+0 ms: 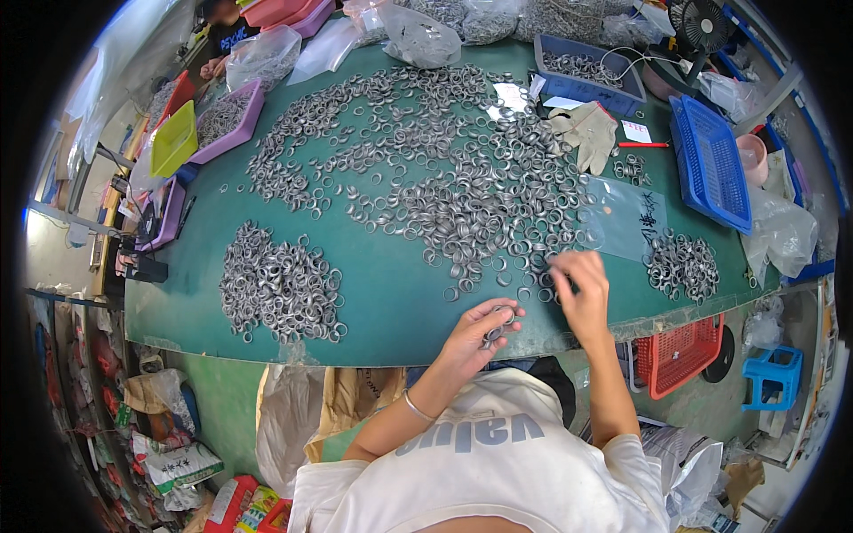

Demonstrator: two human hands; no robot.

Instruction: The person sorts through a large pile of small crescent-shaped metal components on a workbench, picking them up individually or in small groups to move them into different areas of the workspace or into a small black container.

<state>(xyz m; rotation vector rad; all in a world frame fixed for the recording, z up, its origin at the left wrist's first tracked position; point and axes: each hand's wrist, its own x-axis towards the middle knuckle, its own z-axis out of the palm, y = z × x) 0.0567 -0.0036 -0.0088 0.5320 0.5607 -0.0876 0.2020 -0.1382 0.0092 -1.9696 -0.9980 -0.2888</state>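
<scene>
My left hand [478, 336] is closed around several grey metal rings [498, 334], held just above the table's near edge. To its right, my right hand [582, 289] hovers over the near right rim of the big spread of metal rings [462, 209]. Its fingers are bent toward the thumb, and whatever may be between them is too small to make out. A separate heap of rings [277, 282] lies to the left on the green table [391, 311]. Another, smaller heap [682, 268] lies to the right, beside a clear plastic bag [622, 218] with dark handwriting.
Work gloves [586, 133] and a red pen [644, 145] lie at the back right. Blue baskets [711, 164] stand along the right edge, and a grey-blue bin [591, 71] of rings is behind. Pink [233, 120] and yellow [174, 140] trays line the left. A person [227, 35] sits far left.
</scene>
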